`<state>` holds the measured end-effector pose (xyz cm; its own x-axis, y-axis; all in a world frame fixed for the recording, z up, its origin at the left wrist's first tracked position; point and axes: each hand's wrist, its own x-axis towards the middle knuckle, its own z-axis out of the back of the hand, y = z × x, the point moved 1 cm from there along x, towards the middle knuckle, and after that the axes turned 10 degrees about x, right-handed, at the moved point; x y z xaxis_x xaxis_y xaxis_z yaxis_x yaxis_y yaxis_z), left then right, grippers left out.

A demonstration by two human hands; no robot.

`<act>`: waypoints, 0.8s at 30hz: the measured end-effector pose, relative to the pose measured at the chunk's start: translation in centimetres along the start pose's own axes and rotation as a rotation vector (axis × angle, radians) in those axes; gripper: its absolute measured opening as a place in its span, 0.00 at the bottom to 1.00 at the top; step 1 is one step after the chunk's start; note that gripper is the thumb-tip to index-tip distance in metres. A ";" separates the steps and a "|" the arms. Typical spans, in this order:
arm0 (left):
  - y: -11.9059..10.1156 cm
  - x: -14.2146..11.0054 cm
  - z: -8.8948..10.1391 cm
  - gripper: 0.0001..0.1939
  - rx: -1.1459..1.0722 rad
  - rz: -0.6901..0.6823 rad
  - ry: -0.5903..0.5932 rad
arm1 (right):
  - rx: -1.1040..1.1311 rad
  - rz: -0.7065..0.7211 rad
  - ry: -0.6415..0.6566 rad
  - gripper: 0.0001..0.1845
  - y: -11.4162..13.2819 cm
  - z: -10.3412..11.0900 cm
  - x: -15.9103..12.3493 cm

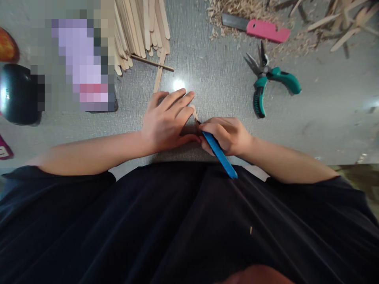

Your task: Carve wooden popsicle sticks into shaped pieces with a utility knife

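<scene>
My right hand (226, 134) is closed around a blue-handled knife (220, 156). Its handle slants down towards my dark shirt, and a short dark tip shows beyond my fingers. That tip meets a pale wooden craft stick (194, 112), whose rounded upper end is visible while the rest is hidden by my hands. My left hand (170, 120) rests low over the table, palm down. Its index fingertip touches the stick's upper end and its thumb reaches to the fingers of my right hand, so the stick is held between them.
Many craft sticks (139, 27) lie bundled at the back, two crossed in front. To the right are green-handled pliers (266, 75), spread apart, a pink-handled blade (268, 31), wood shavings (233, 10) and stick pieces (352, 23). A black computer mouse (19, 94) sits left, by a blurred-out area.
</scene>
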<state>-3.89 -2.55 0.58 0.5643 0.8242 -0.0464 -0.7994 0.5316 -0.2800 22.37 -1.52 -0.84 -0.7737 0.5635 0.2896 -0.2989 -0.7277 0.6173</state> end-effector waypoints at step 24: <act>3.4 0.9 -1.4 0.38 -0.103 -0.099 -0.088 | 0.087 0.174 -0.013 0.20 -1.0 2.2 0.9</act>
<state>-5.86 -0.29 -1.73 0.6150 0.7854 0.0694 -0.7132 0.5917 -0.3758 23.21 0.58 0.46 -0.8019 0.4378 0.4065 -0.1116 -0.7783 0.6179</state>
